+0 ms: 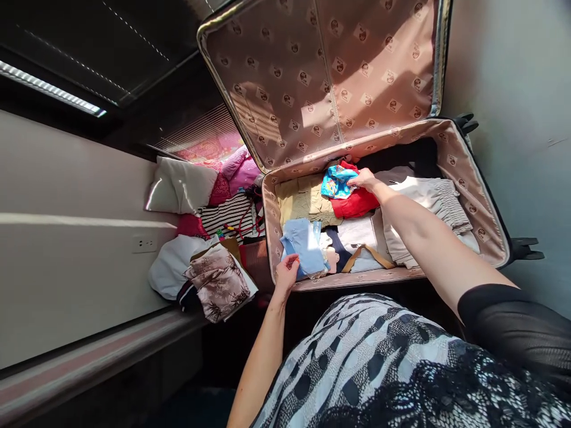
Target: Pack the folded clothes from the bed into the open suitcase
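Note:
An open suitcase [357, 278] with pink patterned lining lies in front of me, filled with folded clothes. My right hand [364, 179] is closed on a bright blue printed cloth garment [338, 182], above a red garment [352, 207] and beside khaki clothing [303, 199]. At the near left corner, my left hand [288, 270] has its fingers pinched at the edge of a folded light blue garment [307, 244]. Under my right forearm are pale beige clothes [419, 196]. Dark clothing [401, 160] fills the far right corner.
The suitcase lid [303, 77] stands raised at the back. Left of the case, a bed or bench holds a white pillow [182, 184], striped cloth [229, 214] and a folded floral garment [218, 282]. A wall socket [145, 243] is at left; a pale wall [517, 160] rises at right.

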The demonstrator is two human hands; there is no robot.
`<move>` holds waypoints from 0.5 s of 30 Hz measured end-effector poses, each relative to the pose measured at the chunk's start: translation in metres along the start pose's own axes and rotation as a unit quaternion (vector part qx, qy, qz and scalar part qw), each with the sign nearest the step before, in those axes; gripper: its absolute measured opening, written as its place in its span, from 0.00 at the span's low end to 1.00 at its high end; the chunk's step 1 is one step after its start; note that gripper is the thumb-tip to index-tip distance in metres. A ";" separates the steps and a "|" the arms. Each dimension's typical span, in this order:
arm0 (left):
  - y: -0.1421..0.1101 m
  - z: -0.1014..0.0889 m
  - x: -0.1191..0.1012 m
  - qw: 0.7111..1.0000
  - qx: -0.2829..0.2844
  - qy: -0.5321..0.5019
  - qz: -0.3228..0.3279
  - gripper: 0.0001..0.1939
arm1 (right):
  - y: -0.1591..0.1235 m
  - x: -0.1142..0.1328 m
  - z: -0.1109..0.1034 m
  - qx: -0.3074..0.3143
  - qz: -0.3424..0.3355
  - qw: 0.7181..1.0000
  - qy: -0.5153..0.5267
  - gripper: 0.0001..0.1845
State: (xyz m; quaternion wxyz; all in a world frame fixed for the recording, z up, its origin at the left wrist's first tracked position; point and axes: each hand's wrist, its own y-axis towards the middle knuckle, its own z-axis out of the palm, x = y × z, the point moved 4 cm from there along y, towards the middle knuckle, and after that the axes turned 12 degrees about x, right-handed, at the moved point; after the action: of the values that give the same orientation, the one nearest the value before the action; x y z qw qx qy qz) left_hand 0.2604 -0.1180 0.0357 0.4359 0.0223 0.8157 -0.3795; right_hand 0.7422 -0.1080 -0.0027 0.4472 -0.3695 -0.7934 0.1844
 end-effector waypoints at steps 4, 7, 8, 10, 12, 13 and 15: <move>0.014 0.002 -0.004 0.998 -0.045 0.031 -0.028 0.11 | -0.025 0.010 0.018 0.007 -0.007 0.998 -0.068 0.30; 0.016 0.005 -0.006 0.996 -0.065 0.064 -0.019 0.09 | -0.059 0.019 0.047 -0.021 -0.103 0.975 -0.195 0.31; 0.016 0.007 -0.007 0.995 -0.064 0.072 -0.017 0.09 | -0.070 0.020 0.058 -0.029 -0.129 0.965 -0.228 0.31; 0.016 0.009 -0.008 0.995 -0.055 0.082 -0.014 0.09 | -0.087 0.020 0.077 -0.048 -0.149 0.952 -0.263 0.31; 0.016 0.010 -0.010 0.995 -0.042 0.088 -0.012 0.08 | -0.094 0.018 0.089 -0.069 -0.149 0.948 -0.271 0.32; 0.015 0.010 -0.011 0.995 -0.036 0.092 -0.012 0.08 | -0.096 0.018 0.092 -0.079 -0.149 0.947 -0.273 0.32; 0.015 0.010 -0.012 0.995 -0.030 0.097 -0.012 0.08 | -0.095 0.018 0.094 -0.092 -0.150 0.948 -0.266 0.34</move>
State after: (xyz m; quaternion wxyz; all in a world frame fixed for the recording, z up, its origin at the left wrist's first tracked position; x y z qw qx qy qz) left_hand 0.2801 -0.1099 0.0322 0.3510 0.0364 0.8652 -0.3562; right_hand 0.6163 -0.1533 0.0167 0.2059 -0.2234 -0.9434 0.1329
